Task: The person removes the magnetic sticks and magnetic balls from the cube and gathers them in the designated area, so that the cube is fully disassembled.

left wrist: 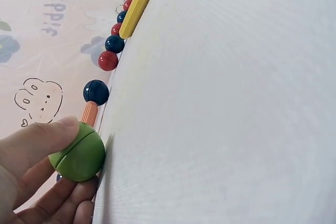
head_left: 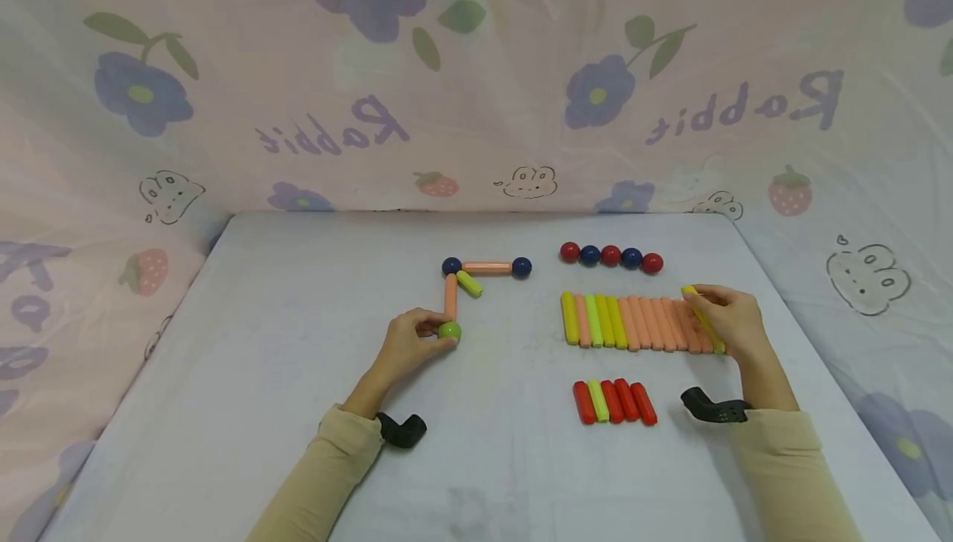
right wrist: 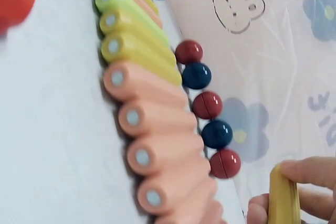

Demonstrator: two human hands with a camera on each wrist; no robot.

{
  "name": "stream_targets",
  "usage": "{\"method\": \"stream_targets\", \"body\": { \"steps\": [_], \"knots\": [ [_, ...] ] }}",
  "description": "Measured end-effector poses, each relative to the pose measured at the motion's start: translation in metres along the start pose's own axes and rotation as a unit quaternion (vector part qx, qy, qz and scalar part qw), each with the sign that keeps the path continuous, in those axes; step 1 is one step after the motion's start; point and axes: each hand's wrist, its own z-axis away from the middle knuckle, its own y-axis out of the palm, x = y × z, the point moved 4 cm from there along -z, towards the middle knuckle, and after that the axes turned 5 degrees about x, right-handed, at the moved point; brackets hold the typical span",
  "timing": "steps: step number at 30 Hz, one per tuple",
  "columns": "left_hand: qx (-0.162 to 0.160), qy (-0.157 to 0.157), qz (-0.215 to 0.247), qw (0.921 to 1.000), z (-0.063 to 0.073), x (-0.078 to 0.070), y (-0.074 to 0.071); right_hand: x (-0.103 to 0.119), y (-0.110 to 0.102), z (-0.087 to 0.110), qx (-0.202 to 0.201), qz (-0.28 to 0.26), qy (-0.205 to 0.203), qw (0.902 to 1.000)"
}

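My left hand (head_left: 412, 342) pinches a green ball (head_left: 450, 330) between thumb and fingers. The ball sits at the near end of a peach rod (head_left: 450, 295), which runs back to a dark blue ball (head_left: 452, 266). From there a second peach rod (head_left: 487, 267) leads right to another blue ball (head_left: 522, 266). A short lime rod (head_left: 470, 283) lies slantwise inside this corner. With its fingertips my right hand (head_left: 733, 320) holds a yellow rod (right wrist: 284, 199) at the right end of a row of peach, yellow and lime rods (head_left: 631, 323).
Red and blue balls (head_left: 610, 256) line up behind the rod row. In front of it lie short red rods (head_left: 612, 401) with one lime rod (head_left: 598, 401) among them. A patterned cloth (head_left: 491, 70) hangs behind the white table (head_left: 298, 277). Black wrist mounts (head_left: 402, 431) jut from both sleeves.
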Motion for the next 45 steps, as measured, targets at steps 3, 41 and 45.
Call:
{"method": "stream_targets", "body": {
  "steps": [3,41,45],
  "knots": [
    [0.001,-0.011,0.006,0.9999,0.000,0.001,0.000,-0.008,-0.009,-0.002,-0.002,-0.003,0.018,0.9998],
    [0.005,-0.018,0.007,0.9998,0.002,0.000,0.000,-0.057,-0.040,-0.013,-0.031,0.008,0.129,0.9911],
    [0.005,-0.019,0.011,0.9997,0.002,0.000,0.000,-0.050,-0.040,-0.007,-0.040,0.031,0.114,0.9921]
  ]
}}
